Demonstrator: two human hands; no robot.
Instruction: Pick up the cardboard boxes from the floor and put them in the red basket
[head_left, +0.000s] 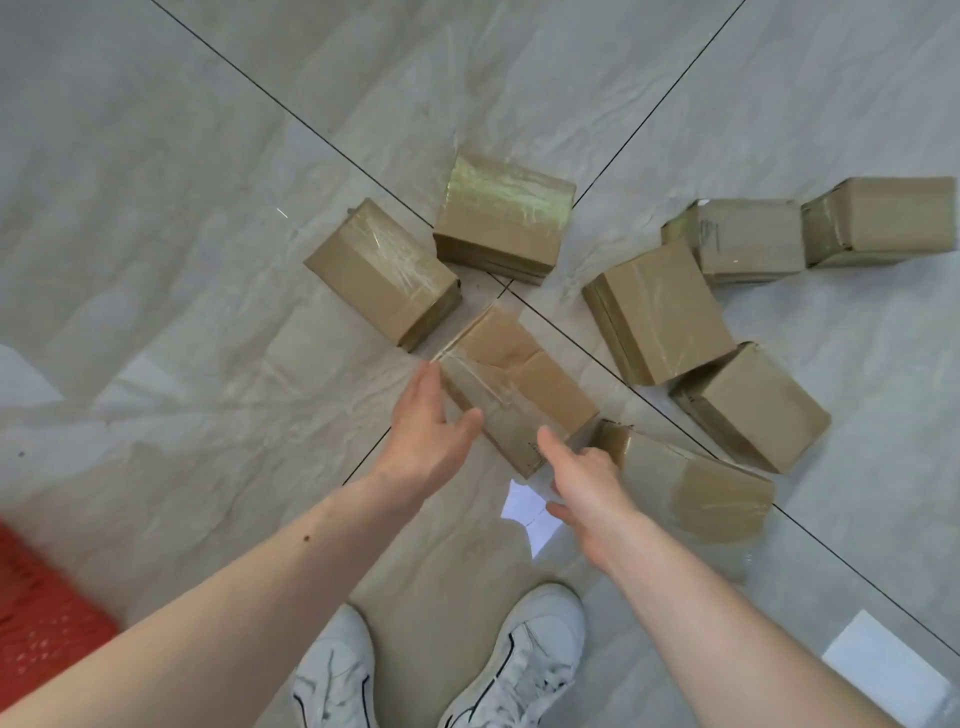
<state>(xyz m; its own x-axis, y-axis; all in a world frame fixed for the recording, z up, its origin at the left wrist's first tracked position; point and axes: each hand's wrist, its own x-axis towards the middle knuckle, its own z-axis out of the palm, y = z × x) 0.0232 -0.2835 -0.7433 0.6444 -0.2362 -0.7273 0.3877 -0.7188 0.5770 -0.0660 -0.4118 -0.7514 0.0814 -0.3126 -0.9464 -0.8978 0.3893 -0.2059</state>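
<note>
Several taped cardboard boxes lie scattered on the tiled floor. The nearest box (519, 384) lies between my two hands. My left hand (428, 426) reaches its left end with straight fingers, thumb spread toward the box side, holding nothing. My right hand (587, 483) is at the box's near right corner, fingers relaxed, thumb pointing at the box. Another box (696, 483) lies just right of my right hand. The red basket (41, 613) shows only as a corner at the lower left edge.
More boxes lie beyond: one at the left (382, 273), one at the centre back (504, 218), and a cluster at the right (657, 312) (750, 405) (737, 239) (878, 221). My white shoes (519, 660) stand at the bottom.
</note>
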